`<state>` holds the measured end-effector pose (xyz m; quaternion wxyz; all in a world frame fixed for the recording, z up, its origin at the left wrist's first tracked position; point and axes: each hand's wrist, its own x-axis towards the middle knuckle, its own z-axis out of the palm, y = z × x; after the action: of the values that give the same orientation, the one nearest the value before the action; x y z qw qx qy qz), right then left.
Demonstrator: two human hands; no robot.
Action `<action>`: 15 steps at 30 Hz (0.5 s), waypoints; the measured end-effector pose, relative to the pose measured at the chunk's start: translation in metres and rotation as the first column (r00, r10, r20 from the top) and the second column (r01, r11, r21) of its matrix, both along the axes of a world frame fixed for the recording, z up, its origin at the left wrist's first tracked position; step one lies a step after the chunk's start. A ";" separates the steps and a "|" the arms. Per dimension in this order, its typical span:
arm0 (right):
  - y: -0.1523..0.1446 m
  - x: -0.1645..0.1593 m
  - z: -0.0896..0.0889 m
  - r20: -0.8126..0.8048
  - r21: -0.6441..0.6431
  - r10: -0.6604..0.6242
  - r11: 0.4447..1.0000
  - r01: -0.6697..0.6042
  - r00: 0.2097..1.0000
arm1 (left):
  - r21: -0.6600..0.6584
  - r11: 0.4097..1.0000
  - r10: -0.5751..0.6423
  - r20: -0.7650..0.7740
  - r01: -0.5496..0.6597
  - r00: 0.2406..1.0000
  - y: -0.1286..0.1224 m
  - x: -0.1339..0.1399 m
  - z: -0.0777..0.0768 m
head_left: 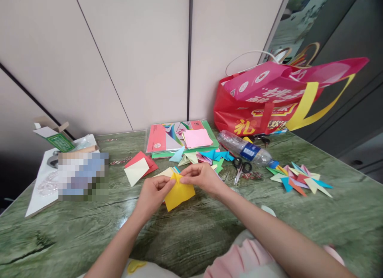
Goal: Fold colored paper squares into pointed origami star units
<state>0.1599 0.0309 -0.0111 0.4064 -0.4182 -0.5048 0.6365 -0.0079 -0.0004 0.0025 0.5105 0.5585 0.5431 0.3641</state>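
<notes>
A yellow square of folding paper (pixel 179 196) hangs tilted between my two hands, creased near its top corner. My left hand (pixel 155 192) pinches its upper left edge between thumb and fingers. Closed on the upper right part is my right hand (pixel 201 177), its fingertips close to the left ones. Behind the hands lie several folded paper pieces, among them a blue one (pixel 218 155) and a pale green one (pixel 189 159). To the left, a cream sheet (pixel 137 171) overlaps a red sheet (pixel 151 164). Black-handled scissors (pixel 241 168) rest to the right.
Paper packs (pixel 167 138) with pink sheets (pixel 197 138) on top lie by the wall. A plastic bottle (pixel 245 148) lies before a red bag (pixel 254 106). Colourful folded papers (pixel 302 180) are piled at right. A small box (pixel 55 136) and white board (pixel 38 194) are at left.
</notes>
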 end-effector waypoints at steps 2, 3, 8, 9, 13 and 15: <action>0.000 0.000 0.000 0.002 -0.012 -0.008 1.000 0.008 1.000 | 0.003 1.000 -0.002 -0.003 0.002 1.000 0.000 0.000 0.000; -0.001 -0.001 0.000 0.001 -0.017 -0.012 1.000 0.012 1.000 | 0.000 1.000 -0.002 -0.001 0.002 1.000 0.000 0.000 0.000; -0.002 -0.001 0.002 -0.014 -0.029 -0.021 0.999 0.021 1.000 | -0.001 1.000 0.003 0.006 -0.003 1.000 -0.001 0.001 0.001; -0.003 -0.001 0.002 -0.015 -0.030 -0.025 0.999 0.025 1.000 | 0.003 1.000 0.006 0.005 -0.006 1.000 -0.001 0.002 0.001; -0.003 -0.002 0.002 -0.025 -0.029 -0.037 0.999 0.037 0.999 | 0.012 1.000 0.024 0.014 -0.024 1.000 -0.002 0.003 0.002; -0.003 -0.002 0.001 -0.033 -0.031 -0.041 0.999 0.040 0.999 | 0.014 0.999 0.030 0.018 -0.030 0.999 -0.003 0.003 0.002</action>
<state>0.1577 0.0283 -0.0099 0.4213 -0.4234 -0.4797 0.6428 -0.0051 -0.0029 0.0045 0.5061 0.5504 0.5442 0.3805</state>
